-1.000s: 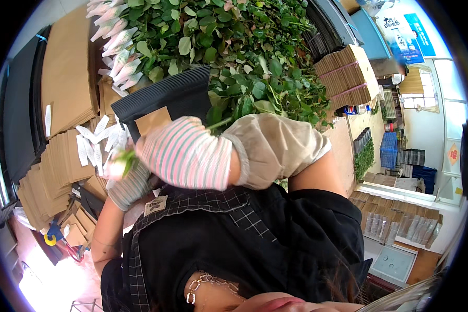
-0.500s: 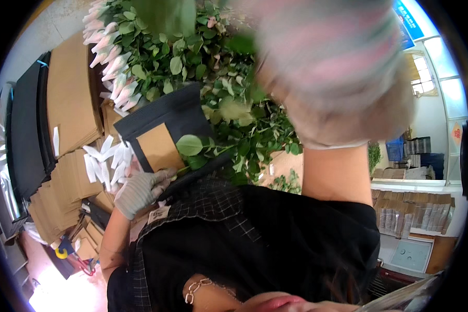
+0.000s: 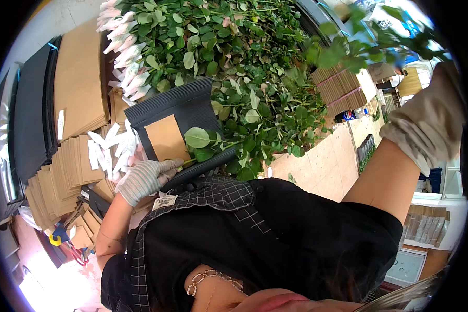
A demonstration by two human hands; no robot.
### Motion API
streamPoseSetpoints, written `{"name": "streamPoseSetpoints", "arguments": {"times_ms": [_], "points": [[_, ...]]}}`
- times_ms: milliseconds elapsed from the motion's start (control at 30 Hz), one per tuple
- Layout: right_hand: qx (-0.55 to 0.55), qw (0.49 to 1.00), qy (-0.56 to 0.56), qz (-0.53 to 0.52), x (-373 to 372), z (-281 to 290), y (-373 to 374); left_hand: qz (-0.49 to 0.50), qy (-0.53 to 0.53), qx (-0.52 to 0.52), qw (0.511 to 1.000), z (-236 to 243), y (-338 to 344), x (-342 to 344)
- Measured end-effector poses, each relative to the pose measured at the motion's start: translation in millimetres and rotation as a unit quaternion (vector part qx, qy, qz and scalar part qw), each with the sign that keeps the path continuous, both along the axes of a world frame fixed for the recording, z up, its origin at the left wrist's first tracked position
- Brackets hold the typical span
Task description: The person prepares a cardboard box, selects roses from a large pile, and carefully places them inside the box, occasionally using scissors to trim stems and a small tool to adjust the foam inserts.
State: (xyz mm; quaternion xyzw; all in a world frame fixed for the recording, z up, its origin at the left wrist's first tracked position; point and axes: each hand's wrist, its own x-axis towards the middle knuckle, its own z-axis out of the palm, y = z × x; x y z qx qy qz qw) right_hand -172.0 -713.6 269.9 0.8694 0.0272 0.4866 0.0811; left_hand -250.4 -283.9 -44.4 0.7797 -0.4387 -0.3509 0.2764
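Observation:
In a white knit glove, my left hand (image 3: 150, 179) is closed around the lower end of a leafy stem (image 3: 229, 146). That stem lies along the near side of a black corrugated sheet (image 3: 170, 103), which has a brown cardboard piece (image 3: 165, 139) on it. My gloved right hand (image 3: 436, 112) is raised far out at the right edge. From it a second leafy stem (image 3: 366, 44), blurred, extends leftward; the fingers are mostly hidden. Beyond the sheet lies a big pile of leafy flower stems (image 3: 234, 39), their heads in white netting sleeves (image 3: 132, 56) on the left.
Loose white sleeves (image 3: 112, 151) lie left of the sheet, near stacked cardboard pieces (image 3: 62, 166). Large brown boards (image 3: 80, 83) and black boards (image 3: 32, 106) stand farther left. Bundled cardboard (image 3: 343, 91) lies right of the pile. Yellow-and-red handled tools (image 3: 57, 240) are at lower left.
My right hand has swung from the upper middle out to the far right, with the leafy stem beside it. My left hand keeps its grip near the sheet; the view has shifted slightly.

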Motion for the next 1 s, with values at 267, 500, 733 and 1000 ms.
{"name": "streamPoseSetpoints", "arguments": {"times_ms": [267, 500, 733, 1000], "points": [[0.101, 0.985, 0.135, 0.038, -90.7, -72.5, 56.4, -0.017, -0.015, -0.055, 0.998, -11.6, 1.4, 3.3], [0.267, 0.907, 0.269, 0.181, -106.4, -129.0, 150.8, 0.001, -0.087, -0.049, 0.995, -18.8, 9.9, -1.3], [-0.006, 0.865, 0.427, 0.263, -116.7, -303.8, 181.2, -0.045, -0.060, 0.082, 0.994, 17.6, -0.6, 3.0], [0.005, 0.805, 0.517, 0.290, -116.8, -315.4, 188.1, -0.034, -0.040, 0.005, 0.999, 1.2, 0.3, -0.7]]}}
